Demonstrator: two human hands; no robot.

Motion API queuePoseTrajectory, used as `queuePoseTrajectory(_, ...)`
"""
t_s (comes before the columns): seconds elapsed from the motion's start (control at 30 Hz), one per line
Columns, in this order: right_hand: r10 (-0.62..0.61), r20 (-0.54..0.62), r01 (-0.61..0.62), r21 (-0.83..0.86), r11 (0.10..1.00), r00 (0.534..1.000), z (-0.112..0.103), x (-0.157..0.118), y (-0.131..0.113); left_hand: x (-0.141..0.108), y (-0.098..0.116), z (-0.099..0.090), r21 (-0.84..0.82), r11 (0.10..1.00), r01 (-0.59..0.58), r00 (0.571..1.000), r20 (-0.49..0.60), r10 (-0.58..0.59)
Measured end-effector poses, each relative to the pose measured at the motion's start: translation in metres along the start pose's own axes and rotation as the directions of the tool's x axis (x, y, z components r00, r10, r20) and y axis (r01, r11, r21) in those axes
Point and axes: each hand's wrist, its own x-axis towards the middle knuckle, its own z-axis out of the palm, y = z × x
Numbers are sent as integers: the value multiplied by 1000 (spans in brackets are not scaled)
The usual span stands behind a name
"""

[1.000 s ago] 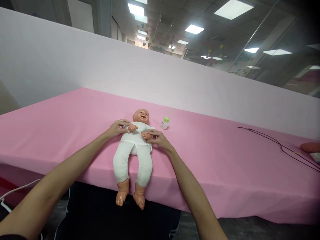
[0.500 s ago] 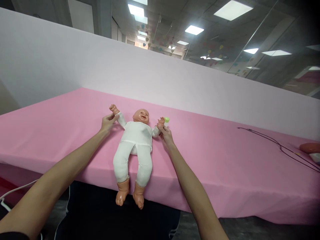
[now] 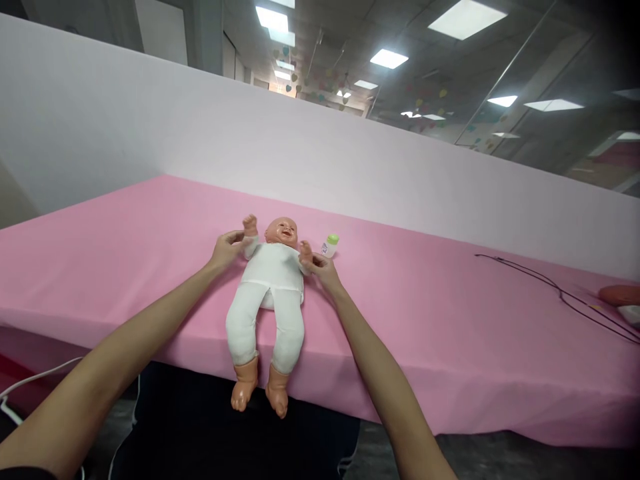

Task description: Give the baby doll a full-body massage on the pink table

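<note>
A baby doll [image 3: 273,270] with a white cloth body lies on its back on the pink-covered table [image 3: 410,307], its feet hanging over the front edge. My left hand [image 3: 227,250] is closed around the doll's arm at the picture's left, near the wrist. With finger and thumb, my right hand [image 3: 324,270] grips the doll's other arm by its wrist. Both doll arms are bent upward, their hands close to the head. Just beyond my right hand a small clear bottle [image 3: 330,247] with a green cap stands on the cover.
Behind the table runs a white partition [image 3: 320,160] with glass above it. A thin black cable [image 3: 537,275] lies at the right, beside an orange-brown object [image 3: 620,295] cut off by the frame. A white cord [image 3: 43,373] hangs at the lower left.
Both my hands have moved inward, bringing the doll's arms closer to its head and body. The small bottle, mostly hidden before, now shows fully.
</note>
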Motion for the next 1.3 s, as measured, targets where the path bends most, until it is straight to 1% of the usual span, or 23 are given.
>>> queuePoseTrajectory(0.07, 100, -165, -83, 104, 991, 981, -4, 5, 9, 5, -5, -4, -65, 997, 48, 983, -172, -58)
queuePoseTrajectory(0.13, 182, -269, -136, 181, 974, 946, -9, 9, 15, 9, -9, -9, -116, 983, 143, 943, -284, -170)
queuePoseTrajectory(0.2, 207, -323, -144, 209, 967, 924, -13, 11, 18, 11, -10, -13, -152, 962, 226, 904, -335, -265)
queuePoseTrajectory(0.23, 199, -327, -131, 217, 967, 924, -13, 12, 17, 11, -9, -14, -155, 959, 236, 900, -338, -276)
queuePoseTrajectory(0.27, 180, -315, -111, 224, 968, 932, -13, 12, 16, 11, -7, -14, -142, 967, 212, 914, -323, -248)
queuePoseTrajectory(0.33, 116, -261, -55, 229, 972, 958, -11, 10, 11, 8, 0, -11, -87, 991, 100, 964, -238, -118)
queuePoseTrajectory(0.4, 33, -150, -5, 182, 983, 988, -7, 6, 3, 3, 8, -7, -23, 1000, -1, 998, -67, -1)
queuePoseTrajectory(0.43, -7, -57, 14, 126, 992, 998, -4, 3, -2, -1, 12, -4, 15, 999, -30, 999, 41, 30)
queuePoseTrajectory(0.47, -42, 56, 39, 54, 998, 998, -2, 0, -6, -4, 16, -2, 53, 997, -54, 987, 152, 45)
queuePoseTrajectory(0.53, -83, 270, 111, -88, 990, 959, 2, -6, -15, -10, 21, 2, 124, 986, -109, 946, 319, 64)
queuePoseTrajectory(0.57, -95, 339, 147, -131, 980, 936, 4, -9, -18, -12, 21, 4, 153, 978, -144, 928, 363, 80)
queuePoseTrajectory(0.6, -103, 370, 169, -151, 974, 924, 5, -10, -20, -14, 21, 5, 176, 969, -175, 920, 380, 98)
queuePoseTrajectory(0.63, -107, 359, 171, -151, 974, 927, 6, -11, -20, -14, 21, 6, 193, 962, -194, 924, 365, 113)
queuePoseTrajectory(0.7, -92, 262, 129, -129, 983, 961, 6, -10, -17, -14, 17, 6, 211, 958, -193, 953, 272, 132)
queuePoseTrajectory(0.77, -63, 111, 73, -91, 993, 992, 4, -6, -9, -11, 13, 4, 206, 961, -187, 978, 135, 161)
queuePoseTrajectory(0.83, -32, -54, 30, -28, 999, 998, -1, 1, -1, -7, 10, 0, 198, 964, -180, 982, -15, 187)
queuePoseTrajectory(0.87, -15, -132, 17, 14, 1000, 991, -4, 4, 3, -5, 9, -2, 208, 964, -163, 978, -92, 185)
queuePoseTrajectory(0.93, 42, -288, -19, 83, 996, 957, -13, 10, 9, -1, 6, -9, 235, 970, -63, 961, -247, 122)
queuePoseTrajectory(1.03, 109, -501, -90, 61, 994, 858, -31, 16, 17, 4, 2, -20, 289, 948, 132, 905, -425, 4)
queuePoseTrajectory(1.07, 100, -554, -112, 12, 994, 826, -37, 17, 19, 5, 1, -24, 331, 926, 182, 891, -454, -12)
queuePoseTrajectory(1.13, 49, -619, -148, -109, 983, 784, -47, 17, 23, 7, 0, -30, 462, 852, 246, 887, -462, -6)
queuePoseTrajectory(1.2, 17, -643, -193, -204, 960, 765, -53, 16, 27, 8, -1, -34, 601, 750, 276, 900, -436, 19)
queuePoseTrajectory(1.3, 39, -655, -270, -257, 928, 755, -56, 13, 30, 7, -4, -37, 750, 599, 279, 914, -398, 73)
